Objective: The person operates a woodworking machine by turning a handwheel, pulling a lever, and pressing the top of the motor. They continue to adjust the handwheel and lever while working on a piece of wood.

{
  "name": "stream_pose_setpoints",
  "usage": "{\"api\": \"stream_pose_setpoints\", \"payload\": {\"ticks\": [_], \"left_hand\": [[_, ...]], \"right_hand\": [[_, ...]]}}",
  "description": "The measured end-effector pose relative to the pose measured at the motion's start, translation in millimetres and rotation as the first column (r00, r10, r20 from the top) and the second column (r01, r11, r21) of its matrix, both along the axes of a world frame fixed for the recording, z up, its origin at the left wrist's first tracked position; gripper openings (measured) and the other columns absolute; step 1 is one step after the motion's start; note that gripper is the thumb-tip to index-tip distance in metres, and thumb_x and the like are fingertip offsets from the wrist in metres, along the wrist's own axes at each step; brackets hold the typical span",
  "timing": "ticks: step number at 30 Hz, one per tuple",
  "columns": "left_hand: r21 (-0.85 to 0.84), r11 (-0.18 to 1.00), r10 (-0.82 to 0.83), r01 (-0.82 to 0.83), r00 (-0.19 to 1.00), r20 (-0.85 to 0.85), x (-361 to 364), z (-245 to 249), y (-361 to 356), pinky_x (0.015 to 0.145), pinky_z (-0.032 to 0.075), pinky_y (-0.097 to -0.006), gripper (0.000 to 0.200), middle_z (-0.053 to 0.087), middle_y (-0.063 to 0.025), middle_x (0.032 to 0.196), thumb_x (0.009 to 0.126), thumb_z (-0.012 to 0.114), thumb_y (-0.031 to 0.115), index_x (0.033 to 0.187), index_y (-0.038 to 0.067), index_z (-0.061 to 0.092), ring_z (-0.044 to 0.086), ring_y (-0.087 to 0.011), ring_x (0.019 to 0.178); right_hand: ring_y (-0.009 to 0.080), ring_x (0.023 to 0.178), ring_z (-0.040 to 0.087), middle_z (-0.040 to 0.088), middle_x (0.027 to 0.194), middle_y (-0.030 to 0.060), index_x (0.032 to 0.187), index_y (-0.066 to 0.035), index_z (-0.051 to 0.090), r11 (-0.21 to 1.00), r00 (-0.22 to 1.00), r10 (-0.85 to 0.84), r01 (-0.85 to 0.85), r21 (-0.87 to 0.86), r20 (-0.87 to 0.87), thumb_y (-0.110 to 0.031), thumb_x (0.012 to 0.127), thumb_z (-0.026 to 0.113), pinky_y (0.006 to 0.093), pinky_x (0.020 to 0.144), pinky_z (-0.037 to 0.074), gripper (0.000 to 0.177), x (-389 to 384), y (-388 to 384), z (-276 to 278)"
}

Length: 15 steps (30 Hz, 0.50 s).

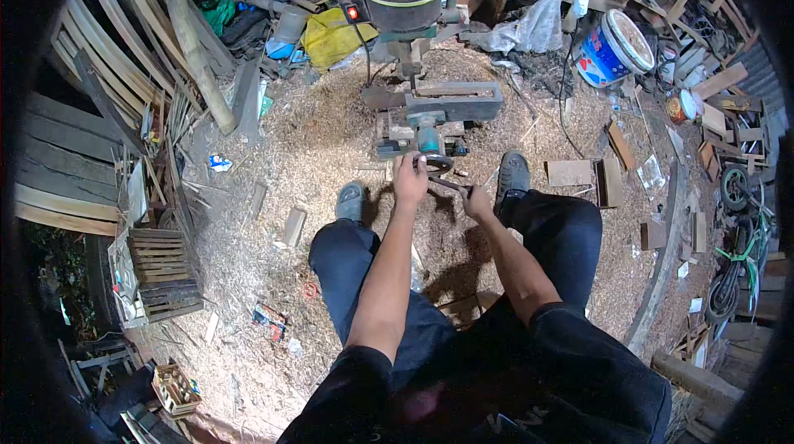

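A floor-standing woodworking machine with a bit [413, 80] pointing down stands in front of me. Below the bit, a piece of wood [451, 90] lies in the machine's grey vise-like table [471, 110]. Nearest me is a dark round handwheel [436, 166] on a green hub. My left hand [410, 180] is closed on the handwheel's left rim. My right hand [477, 202] is closed round the end of a dark lever [447, 184], which runs from beside the wheel. The fingers' undersides are hidden.
Wood shavings cover the floor [248, 245]. A paint bucket [614, 49] stands at the back right, a yellow sack [337, 37] at the back left. Long curved boards [107, 31] lean on the left. Wood blocks [569, 173] lie right, near a small bicycle [736, 254]. A cable [564, 97] hangs nearby.
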<state>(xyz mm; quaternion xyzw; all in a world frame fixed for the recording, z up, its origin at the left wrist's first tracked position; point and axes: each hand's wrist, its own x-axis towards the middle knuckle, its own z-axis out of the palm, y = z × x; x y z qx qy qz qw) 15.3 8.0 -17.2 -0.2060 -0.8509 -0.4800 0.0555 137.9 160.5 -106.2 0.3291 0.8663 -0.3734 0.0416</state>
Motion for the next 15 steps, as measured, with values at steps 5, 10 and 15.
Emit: {"api": "stream_pose_setpoints", "payload": {"ticks": [5,10,15], "left_hand": [[-0.084,0.996,-0.01,0.009,1.0,-0.016,5,1,-4,0.086,0.048,-0.0436,0.031,0.055,-0.0209,0.11,0.085,0.063,0.013,0.115,0.004,0.058,0.056,-0.0386,0.101],[-0.029,0.998,-0.044,0.049,0.989,0.139,-1,11,-9,0.088,0.047,-0.0439,0.028,0.062,-0.0206,0.107,0.09,0.061,0.019,0.113,0.004,0.061,0.059,-0.038,0.099],[0.07,0.996,-0.055,0.053,0.998,0.023,-31,79,-1,0.091,0.047,-0.0376,0.026,0.064,-0.0182,0.106,0.091,0.059,0.015,0.112,0.001,0.062,0.061,-0.0313,0.103]], "right_hand": [[0.0469,0.082,0.063,0.065,0.082,0.028,0.088,0.004,0.062,0.981,0.995,-0.081,0.089,0.171,-0.052,-0.042,0.089,0.061,0.0527,0.071,0.05,0.046,-5,-24,8],[0.0445,0.09,0.064,0.066,0.093,0.0284,0.094,0.008,0.062,0.985,0.983,0.062,-0.088,0.15,0.17,-0.027,0.083,0.064,0.0509,0.08,0.051,0.037,-14,-12,79],[0.0421,0.089,0.066,0.067,0.09,0.028,0.092,0.006,0.063,0.96,0.856,0.098,0.054,0.275,-0.507,-0.034,0.088,0.063,0.0471,0.075,0.052,0.04,-67,32,123]]}}
